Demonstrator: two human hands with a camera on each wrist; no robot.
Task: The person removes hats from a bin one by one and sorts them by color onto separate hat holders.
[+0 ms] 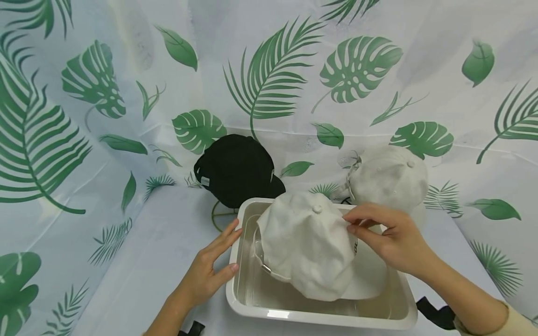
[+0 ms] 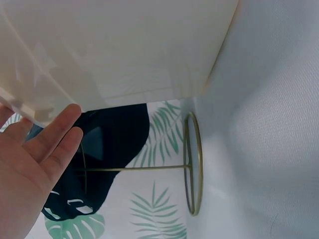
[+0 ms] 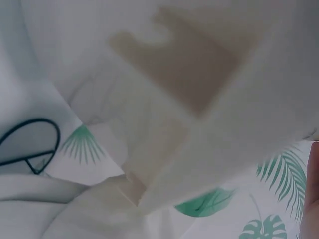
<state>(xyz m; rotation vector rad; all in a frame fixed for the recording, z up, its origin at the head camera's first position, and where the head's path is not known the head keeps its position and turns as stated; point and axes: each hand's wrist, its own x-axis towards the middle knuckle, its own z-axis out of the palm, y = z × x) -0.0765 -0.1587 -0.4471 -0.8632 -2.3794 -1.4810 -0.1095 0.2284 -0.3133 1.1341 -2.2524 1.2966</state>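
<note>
A white baseball cap lies crown up in a cream plastic basin, its brim toward the right and its strap with a metal buckle at the left. With thumb and forefinger, my right hand pinches the crown's right side near some dark lettering. In the right wrist view, pale, blurred surfaces cover most of the picture and only a sliver of a finger shows. My left hand touches the basin's left rim with its fingers stretched out. The left wrist view shows those fingers against the basin's outer wall.
Behind the basin at left, a black cap hangs on a gold wire stand. An off-white cap is at the back right, above a dark wire base. Black straps lie near both forearms. Leaf-printed cloth surrounds the table.
</note>
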